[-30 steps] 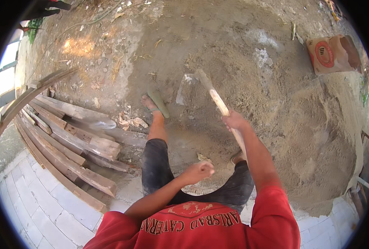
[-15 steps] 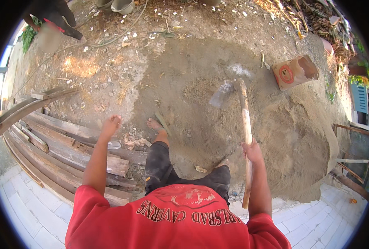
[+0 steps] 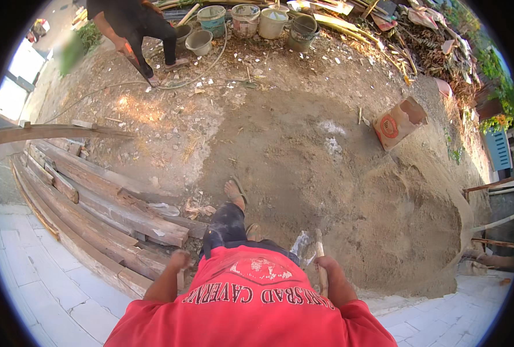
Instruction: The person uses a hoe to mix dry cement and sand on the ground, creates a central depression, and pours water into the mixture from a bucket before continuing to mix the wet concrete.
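Observation:
My right hand (image 3: pixel 329 267) is wrapped round the pale wooden handle of a hoe (image 3: pixel 319 248), close to my right side. The hoe's flat metal blade (image 3: pixel 301 244) is beside my right leg, low over the sandy ground; whether it touches is unclear. Loosely curled, my left hand (image 3: pixel 179 260) hangs by my left hip, above the ends of stacked planks, with nothing visible in it. Ahead of me spreads damp grey sand (image 3: pixel 268 150) with white powder patches (image 3: pixel 333 146) on it. A bigger sand heap (image 3: pixel 407 225) rises to my right.
An opened brown paper sack (image 3: pixel 400 122) stands beyond the heap. Old planks (image 3: pixel 112 214) lie stacked on my left. Several buckets (image 3: pixel 246 22) line the far side near a hose (image 3: pixel 124 85). Another person (image 3: pixel 135 29) in dark clothes is at the far left. White paving (image 3: pixel 43 260) lies behind.
The hoe has come back from the middle of the sand to beside my right leg. My left hand has dropped back to my hip. The view has tilted up, showing more buckets and the other person.

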`<action>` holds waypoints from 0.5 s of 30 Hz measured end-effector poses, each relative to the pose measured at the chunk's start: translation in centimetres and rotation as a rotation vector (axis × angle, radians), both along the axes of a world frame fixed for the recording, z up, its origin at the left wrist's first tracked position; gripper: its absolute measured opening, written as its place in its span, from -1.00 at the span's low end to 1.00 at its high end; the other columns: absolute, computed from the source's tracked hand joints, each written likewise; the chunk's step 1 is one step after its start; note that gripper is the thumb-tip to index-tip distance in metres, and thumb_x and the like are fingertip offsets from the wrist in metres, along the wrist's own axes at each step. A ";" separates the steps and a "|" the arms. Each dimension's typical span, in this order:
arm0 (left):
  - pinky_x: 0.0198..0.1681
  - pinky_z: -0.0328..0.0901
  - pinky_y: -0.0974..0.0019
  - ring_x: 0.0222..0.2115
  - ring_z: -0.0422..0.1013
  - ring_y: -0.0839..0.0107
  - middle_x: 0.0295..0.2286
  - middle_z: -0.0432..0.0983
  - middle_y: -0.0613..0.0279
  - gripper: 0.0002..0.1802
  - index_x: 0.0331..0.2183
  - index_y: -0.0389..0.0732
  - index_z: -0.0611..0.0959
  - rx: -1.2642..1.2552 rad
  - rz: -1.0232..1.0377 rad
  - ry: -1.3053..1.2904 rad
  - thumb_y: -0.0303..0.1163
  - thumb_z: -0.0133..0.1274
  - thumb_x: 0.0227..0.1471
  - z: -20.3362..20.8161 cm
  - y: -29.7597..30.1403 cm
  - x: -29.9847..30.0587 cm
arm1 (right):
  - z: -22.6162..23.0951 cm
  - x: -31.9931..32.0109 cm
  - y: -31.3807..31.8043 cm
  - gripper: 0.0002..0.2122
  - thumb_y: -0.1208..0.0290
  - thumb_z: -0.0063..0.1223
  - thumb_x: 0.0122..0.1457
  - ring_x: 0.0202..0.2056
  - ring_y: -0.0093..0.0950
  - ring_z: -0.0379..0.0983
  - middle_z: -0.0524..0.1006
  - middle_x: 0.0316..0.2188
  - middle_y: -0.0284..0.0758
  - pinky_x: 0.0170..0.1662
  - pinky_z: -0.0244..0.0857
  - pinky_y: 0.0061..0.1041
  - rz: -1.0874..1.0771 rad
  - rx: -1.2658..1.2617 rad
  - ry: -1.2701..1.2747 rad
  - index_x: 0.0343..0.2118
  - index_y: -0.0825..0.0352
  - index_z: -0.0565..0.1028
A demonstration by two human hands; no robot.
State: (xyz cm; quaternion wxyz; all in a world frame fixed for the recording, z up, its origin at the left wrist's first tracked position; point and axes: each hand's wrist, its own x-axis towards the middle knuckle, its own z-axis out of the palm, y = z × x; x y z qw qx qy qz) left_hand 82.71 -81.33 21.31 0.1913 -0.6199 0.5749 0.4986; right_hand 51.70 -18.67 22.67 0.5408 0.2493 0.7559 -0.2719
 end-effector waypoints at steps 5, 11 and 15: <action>-0.50 0.35 0.28 -0.56 0.45 0.39 -0.53 0.54 0.16 -0.76 -0.38 -0.23 0.63 0.202 -0.530 -0.264 -0.26 0.02 0.08 4.0 8.1 6.1 | -7.6 9.6 8.9 -0.71 0.28 0.16 -0.02 -0.40 -0.26 0.59 0.62 -0.47 -0.16 -0.27 0.44 -0.26 -0.153 0.146 0.148 -0.37 0.45 0.62; -0.42 0.39 0.25 -0.49 0.50 0.35 -0.49 0.59 0.09 -0.74 -0.37 -0.25 0.66 -0.300 -0.965 -0.204 -0.25 0.05 0.04 10.7 -3.4 -4.5 | -6.7 15.1 7.8 -0.65 0.33 0.06 0.05 -0.14 -0.11 0.57 0.60 -0.25 0.01 -0.10 0.42 -0.14 -0.074 0.296 0.208 -0.13 0.43 0.53; -0.48 0.35 0.36 -0.53 0.48 0.42 -0.47 0.59 0.11 -0.76 -0.37 -0.29 0.63 -0.412 -0.628 0.194 -0.30 0.02 0.06 17.1 -4.4 -22.7 | -4.6 15.2 8.4 -0.46 0.21 0.00 0.19 -0.14 -0.03 0.54 0.53 -0.15 0.12 -0.11 0.41 -0.13 -0.321 0.362 0.405 0.17 0.39 0.23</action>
